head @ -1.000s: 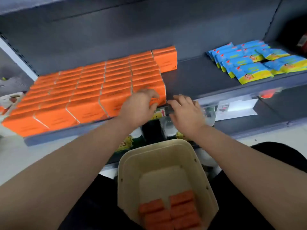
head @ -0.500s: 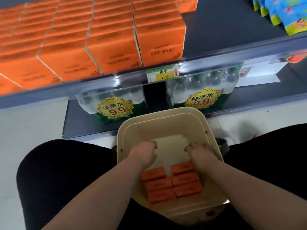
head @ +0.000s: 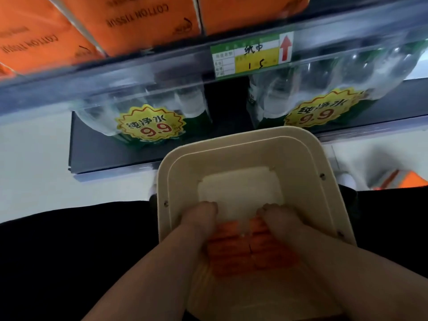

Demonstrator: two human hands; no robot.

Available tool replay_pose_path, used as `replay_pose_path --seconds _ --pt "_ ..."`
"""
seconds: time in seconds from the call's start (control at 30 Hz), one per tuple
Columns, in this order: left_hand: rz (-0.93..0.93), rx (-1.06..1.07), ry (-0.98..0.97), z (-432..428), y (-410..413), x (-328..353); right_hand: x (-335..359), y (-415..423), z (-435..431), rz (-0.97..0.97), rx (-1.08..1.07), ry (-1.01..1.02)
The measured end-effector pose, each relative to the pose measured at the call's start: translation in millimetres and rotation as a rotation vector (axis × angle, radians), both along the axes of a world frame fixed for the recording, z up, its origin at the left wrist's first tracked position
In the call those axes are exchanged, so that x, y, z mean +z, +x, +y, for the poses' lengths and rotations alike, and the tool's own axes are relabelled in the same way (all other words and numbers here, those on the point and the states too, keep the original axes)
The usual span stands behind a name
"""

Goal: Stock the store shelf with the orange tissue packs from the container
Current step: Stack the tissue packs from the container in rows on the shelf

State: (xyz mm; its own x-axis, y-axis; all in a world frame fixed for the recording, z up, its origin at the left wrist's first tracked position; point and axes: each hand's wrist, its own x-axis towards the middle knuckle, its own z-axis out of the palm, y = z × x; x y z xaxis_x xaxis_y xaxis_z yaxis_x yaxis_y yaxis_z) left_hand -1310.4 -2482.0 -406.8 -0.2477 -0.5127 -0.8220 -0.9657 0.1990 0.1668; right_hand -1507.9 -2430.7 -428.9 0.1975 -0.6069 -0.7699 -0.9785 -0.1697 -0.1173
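The location is a retail shop. A tiered display shelf [head: 92, 149] carries a clear front rail [head: 139, 71] holding a printed price label [head: 252, 54] with a red arrow. Identical orange tissue packs [head: 143, 22] marked COTTON TISSUE stand in rows above. Below, shrink-wrapped bottled water multipacks [head: 190, 105] bear yellow 9.9 price stickers [head: 150, 128].

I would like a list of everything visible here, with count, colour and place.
shelf tissue packs: at least three, orange, upper shelf.
price label: one, green and yellow, shelf edge.
water bottle packs: two, clear with yellow stickers, lower shelf.
container: one, beige, at the person's lap.
container tissue packs: count unclear, orange, container's near side.
blurred item: one, orange, far right.
left hand: one, curled over the left packs.
right hand: one, curled over the right packs.
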Motion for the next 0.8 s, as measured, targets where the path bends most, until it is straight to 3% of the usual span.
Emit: replay_pose_path --seconds 0.23,0.47,0.8 --pt "-0.024 0.010 -0.074 0 0 -7 5 -3 3 -0.041 -0.172 -0.097" --pt "-0.039 -0.129 -0.005 13 -10 -25 29 3 2 -0.038 -0.276 -0.271" --pt "-0.103 -0.245 -0.058 11 -13 -42 30 -3 -2 -0.040 -0.304 -0.254"
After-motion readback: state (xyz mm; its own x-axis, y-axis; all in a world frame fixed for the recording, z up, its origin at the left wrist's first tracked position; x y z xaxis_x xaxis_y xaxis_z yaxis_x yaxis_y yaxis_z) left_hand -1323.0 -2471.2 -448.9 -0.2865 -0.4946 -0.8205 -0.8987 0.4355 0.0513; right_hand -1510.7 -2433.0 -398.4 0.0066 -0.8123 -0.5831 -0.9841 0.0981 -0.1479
